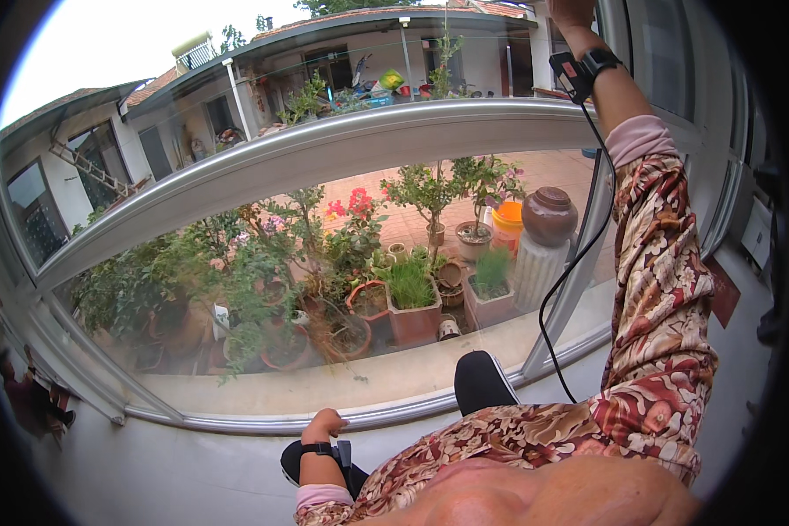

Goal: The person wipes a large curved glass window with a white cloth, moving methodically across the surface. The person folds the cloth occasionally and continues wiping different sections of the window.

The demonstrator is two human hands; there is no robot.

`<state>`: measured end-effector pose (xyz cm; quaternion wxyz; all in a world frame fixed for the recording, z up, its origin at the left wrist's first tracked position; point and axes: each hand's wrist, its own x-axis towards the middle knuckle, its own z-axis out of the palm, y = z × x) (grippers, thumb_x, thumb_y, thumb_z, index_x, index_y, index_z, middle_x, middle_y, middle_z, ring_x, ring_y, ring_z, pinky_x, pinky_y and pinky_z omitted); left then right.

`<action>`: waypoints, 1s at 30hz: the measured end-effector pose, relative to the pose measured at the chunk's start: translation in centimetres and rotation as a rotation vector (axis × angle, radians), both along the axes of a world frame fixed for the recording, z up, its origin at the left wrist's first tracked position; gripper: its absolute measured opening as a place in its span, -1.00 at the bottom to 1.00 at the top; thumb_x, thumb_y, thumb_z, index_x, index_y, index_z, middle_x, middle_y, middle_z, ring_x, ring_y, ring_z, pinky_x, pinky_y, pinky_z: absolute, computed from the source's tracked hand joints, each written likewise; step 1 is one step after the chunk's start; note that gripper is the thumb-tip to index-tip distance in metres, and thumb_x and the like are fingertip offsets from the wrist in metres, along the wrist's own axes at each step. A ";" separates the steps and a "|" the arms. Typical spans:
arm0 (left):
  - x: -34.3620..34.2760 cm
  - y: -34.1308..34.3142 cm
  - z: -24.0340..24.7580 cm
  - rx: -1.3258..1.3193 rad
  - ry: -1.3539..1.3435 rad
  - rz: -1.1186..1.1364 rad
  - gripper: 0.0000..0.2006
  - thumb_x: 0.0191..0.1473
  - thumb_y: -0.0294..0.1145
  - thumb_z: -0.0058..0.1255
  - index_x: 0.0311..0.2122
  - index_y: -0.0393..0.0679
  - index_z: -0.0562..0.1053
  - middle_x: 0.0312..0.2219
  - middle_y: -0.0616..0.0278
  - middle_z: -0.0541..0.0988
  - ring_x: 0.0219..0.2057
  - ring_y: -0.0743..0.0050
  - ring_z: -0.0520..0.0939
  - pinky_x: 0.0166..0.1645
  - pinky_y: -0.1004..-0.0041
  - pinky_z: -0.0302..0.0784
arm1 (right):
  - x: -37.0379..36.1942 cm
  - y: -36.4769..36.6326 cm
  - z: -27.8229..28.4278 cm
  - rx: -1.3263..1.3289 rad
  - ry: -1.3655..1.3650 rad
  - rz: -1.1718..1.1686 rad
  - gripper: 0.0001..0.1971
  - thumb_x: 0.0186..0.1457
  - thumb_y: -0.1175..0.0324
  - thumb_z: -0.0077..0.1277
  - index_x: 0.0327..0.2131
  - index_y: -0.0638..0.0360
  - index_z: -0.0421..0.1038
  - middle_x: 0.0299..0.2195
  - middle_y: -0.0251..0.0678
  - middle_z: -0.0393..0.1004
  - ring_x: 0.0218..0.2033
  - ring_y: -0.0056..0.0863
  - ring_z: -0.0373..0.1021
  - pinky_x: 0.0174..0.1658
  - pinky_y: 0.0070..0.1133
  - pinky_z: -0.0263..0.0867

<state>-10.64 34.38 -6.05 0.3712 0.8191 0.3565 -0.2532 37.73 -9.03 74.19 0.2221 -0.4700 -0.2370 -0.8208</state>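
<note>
My right hand (572,12) is raised at the top edge of the picture, beside the upright frame of the large window (324,145). Its fingers are cut off by the picture's edge, so any grip is hidden. A black strap with a small device (573,77) sits on that wrist, and a black cable (548,307) hangs from it. Low down, my left hand (324,424) is by my bent knee, near the window's bottom rail (394,417). Its thumb stands apart and nothing shows in it. The other fingers are mostly turned away. A black strap circles this wrist too.
Behind the glass stand potted plants (412,298), an orange bucket (507,223) and a brown jar (550,216) on a pale pedestal. Farther off, a low building (359,66) lines a brick courtyard. At the far left, a person (31,394) is partly visible. Pale floor (210,473) lies below the window.
</note>
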 end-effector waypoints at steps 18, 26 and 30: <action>0.1 -6.3 2.0 -0.045 -0.225 -0.082 -0.58 0.01 -0.11 0.30 -0.27 -0.36 0.61 -0.47 0.05 0.66 -0.52 0.23 0.71 -0.37 0.29 0.62 | -2.5 7.6 -1.7 0.210 0.001 -0.063 -0.47 0.20 0.03 0.07 0.17 0.02 0.41 0.18 -0.18 0.43 0.15 -0.09 0.33 0.24 -0.21 0.18; 1.4 -7.6 3.2 -0.011 -0.115 -0.151 -0.58 0.06 -0.15 0.27 -0.17 -0.36 0.59 -0.39 0.04 0.69 -0.46 0.23 0.73 -0.34 0.31 0.68 | -15.1 18.3 -1.1 -0.135 -0.035 0.175 -0.49 0.06 0.14 0.19 0.12 -0.12 0.42 0.14 -0.26 0.37 0.19 -0.16 0.25 0.22 -0.15 0.10; 1.2 -8.0 3.4 -0.020 -0.125 -0.171 -0.56 0.06 -0.14 0.28 -0.15 -0.37 0.59 -0.37 0.02 0.70 -0.45 0.23 0.74 -0.33 0.31 0.68 | -20.7 23.4 -1.4 -0.298 -0.111 0.273 -0.49 0.00 0.14 0.21 0.08 -0.15 0.43 0.15 -0.24 0.32 0.23 -0.13 0.19 0.26 -0.09 0.05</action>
